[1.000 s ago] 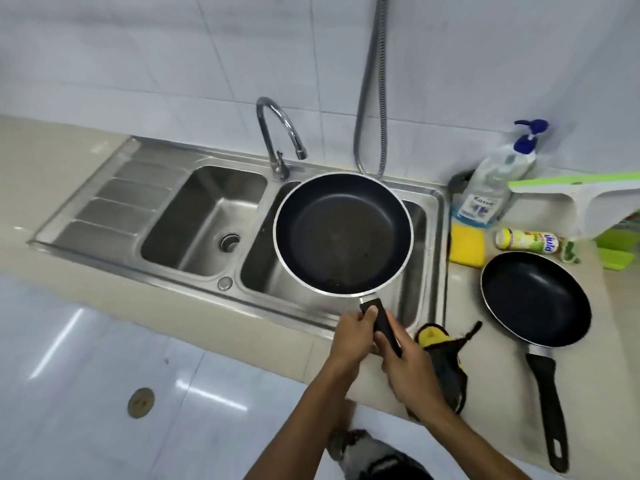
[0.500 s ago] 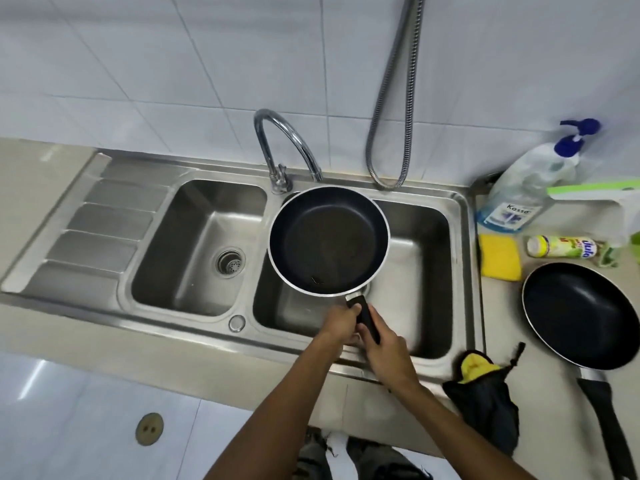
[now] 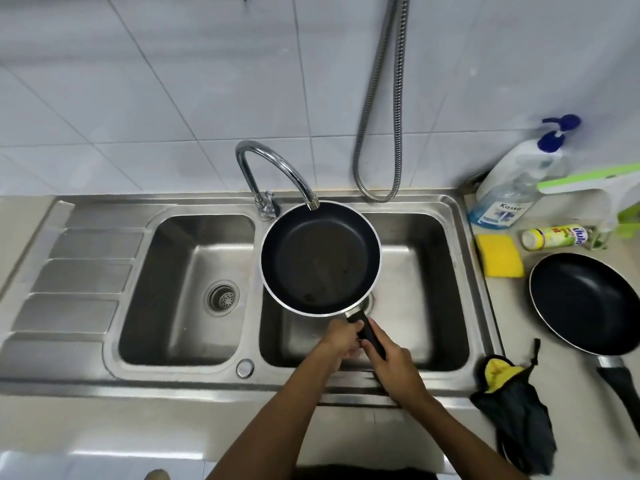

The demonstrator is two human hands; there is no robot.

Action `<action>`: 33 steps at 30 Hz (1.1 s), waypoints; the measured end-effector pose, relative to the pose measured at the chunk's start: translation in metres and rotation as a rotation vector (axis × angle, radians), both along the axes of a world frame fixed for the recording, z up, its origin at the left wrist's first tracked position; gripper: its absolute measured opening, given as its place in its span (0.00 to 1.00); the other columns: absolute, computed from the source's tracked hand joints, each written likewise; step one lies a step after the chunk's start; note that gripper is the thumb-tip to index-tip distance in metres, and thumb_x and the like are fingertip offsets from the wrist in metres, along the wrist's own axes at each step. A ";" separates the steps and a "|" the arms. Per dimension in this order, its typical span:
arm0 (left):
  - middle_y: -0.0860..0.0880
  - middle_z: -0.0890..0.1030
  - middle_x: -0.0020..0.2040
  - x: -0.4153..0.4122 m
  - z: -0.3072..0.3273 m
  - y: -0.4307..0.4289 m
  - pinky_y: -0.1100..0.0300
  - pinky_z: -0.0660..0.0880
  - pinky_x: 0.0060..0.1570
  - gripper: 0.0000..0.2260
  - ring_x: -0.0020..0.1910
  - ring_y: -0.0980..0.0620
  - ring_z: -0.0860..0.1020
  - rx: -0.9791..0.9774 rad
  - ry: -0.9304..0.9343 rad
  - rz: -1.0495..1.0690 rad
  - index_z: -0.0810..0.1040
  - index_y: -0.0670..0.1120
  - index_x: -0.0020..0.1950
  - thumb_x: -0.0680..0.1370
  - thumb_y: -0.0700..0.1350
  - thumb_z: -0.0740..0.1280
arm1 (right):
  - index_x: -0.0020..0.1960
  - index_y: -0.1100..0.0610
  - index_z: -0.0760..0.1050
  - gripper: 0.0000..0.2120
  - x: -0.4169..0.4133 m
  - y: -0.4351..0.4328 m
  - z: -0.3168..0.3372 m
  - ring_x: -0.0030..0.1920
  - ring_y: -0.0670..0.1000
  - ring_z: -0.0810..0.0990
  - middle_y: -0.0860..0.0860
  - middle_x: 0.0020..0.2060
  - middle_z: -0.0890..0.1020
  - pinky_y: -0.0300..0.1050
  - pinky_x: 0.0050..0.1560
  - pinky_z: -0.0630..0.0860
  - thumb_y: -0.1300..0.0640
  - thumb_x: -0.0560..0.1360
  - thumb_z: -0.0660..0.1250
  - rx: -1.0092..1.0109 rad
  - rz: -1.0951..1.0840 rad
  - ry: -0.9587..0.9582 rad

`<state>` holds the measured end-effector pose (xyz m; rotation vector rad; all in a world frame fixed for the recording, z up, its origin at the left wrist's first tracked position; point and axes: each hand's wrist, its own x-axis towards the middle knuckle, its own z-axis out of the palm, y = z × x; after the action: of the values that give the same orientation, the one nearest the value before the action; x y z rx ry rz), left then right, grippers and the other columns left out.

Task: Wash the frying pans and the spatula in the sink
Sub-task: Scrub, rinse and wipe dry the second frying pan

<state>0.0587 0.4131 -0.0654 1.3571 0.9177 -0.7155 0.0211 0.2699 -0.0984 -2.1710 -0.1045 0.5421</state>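
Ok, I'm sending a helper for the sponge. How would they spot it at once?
Find the steel double sink; on the counter just right of its rim, in front of the blue-capped soap bottle, lies the sponge. It is the flat yellow rectangle, unlike the round black pan nearby.

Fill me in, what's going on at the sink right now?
A person grips a pan by its handle with both hands, left hand nearer the pan, right hand behind it. The pan is held over the right basin, its far rim under the faucet spout; no water shows. A second pan lies on the counter to the right, near a sponge and soap bottle.
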 end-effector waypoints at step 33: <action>0.44 0.45 0.85 0.090 0.029 0.175 0.41 0.56 0.79 0.35 0.83 0.44 0.46 1.119 -0.339 -0.922 0.45 0.42 0.84 0.85 0.58 0.55 | 0.78 0.33 0.45 0.28 -0.007 0.001 -0.007 0.38 0.49 0.81 0.50 0.44 0.84 0.51 0.46 0.83 0.36 0.82 0.53 -0.232 0.013 -0.084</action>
<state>0.1492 0.5882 -0.0362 2.8840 0.3214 -0.5861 0.0145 0.2706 -0.1058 -2.4218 -0.1054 0.4907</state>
